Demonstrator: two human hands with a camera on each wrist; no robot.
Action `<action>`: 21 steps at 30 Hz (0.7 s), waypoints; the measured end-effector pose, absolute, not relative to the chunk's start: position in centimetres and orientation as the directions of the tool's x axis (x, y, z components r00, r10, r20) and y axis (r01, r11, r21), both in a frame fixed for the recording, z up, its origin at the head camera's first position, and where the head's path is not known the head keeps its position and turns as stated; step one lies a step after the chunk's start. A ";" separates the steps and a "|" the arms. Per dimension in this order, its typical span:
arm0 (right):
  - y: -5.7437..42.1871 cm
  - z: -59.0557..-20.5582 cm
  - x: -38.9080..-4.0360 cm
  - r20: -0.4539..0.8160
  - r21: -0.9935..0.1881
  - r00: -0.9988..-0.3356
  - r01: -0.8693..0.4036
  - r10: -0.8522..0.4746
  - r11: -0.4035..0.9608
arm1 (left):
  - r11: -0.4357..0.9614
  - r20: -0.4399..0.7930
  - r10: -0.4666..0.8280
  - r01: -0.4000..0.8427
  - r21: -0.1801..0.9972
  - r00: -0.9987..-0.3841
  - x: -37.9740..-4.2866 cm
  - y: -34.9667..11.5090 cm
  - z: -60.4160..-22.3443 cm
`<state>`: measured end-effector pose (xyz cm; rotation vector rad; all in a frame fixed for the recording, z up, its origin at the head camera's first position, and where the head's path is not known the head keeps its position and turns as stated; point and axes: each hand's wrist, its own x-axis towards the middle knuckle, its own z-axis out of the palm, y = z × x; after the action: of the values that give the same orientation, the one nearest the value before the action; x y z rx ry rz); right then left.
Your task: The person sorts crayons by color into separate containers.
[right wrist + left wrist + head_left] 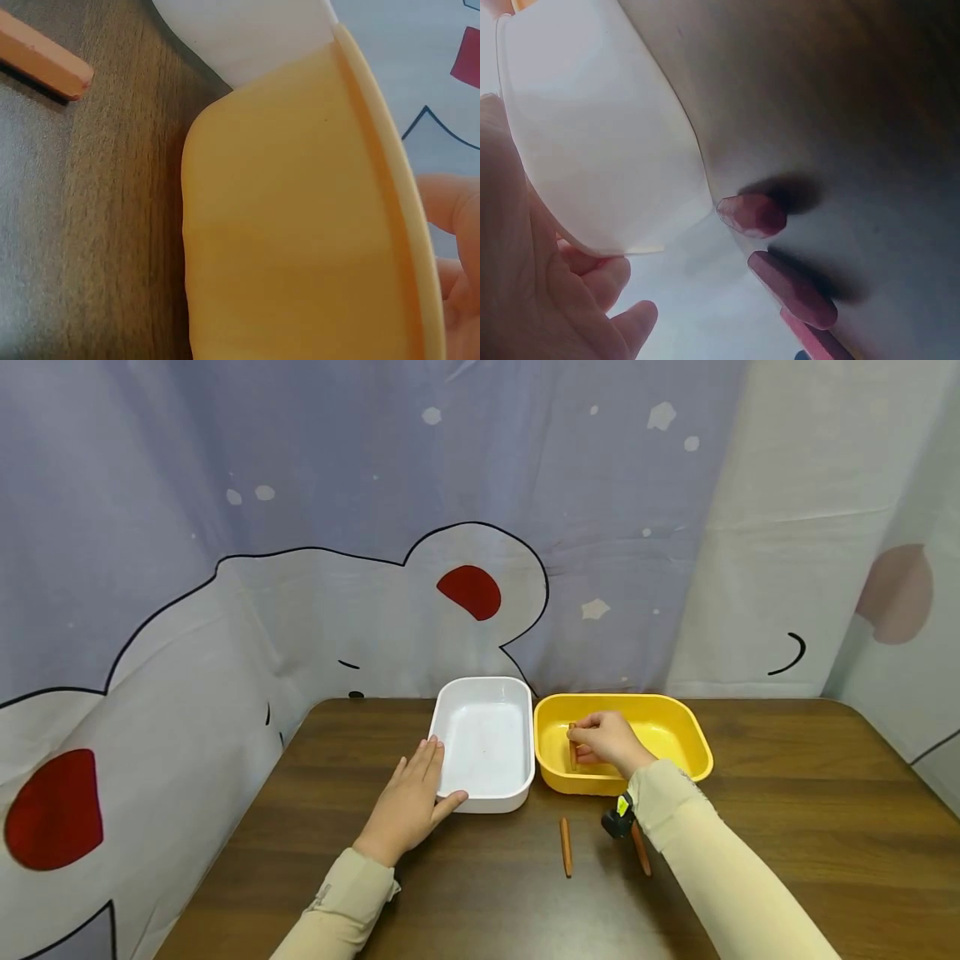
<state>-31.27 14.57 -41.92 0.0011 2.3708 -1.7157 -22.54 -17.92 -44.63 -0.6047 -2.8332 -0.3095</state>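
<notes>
The right hand (611,743) has its grip closed in a pinch on a slim orange-brown faceted stick (573,753), near upright inside the 9 o'clock end of a glossy yellow rectangular tray (671,727); contact with the tray floor cannot be determined. The left hand (407,806), grip wide with straight fingers, touches a glossy white rectangular tray (483,727) at its 8 o'clock side. The yellow tray lies just beside it at 3 o'clock. On the brown wood-grain tabletop (480,893), a second stick (566,847) lies at the yellow tray's 7 o'clock; a third stick (642,853), partly hidden, at 6 o'clock.
</notes>
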 end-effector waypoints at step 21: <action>16.4 -39.4 -27.8 0.079 -0.883 -0.983 -0.147 -0.168 0.445 | 0.889 0.291 0.384 0.436 0.138 -0.876 -22.6 -17.9 -44.7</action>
<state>-27.82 16.38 -39.35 -0.2887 2.6534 -1.6180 -22.60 -17.85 -44.70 -0.6185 -2.8010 -0.2914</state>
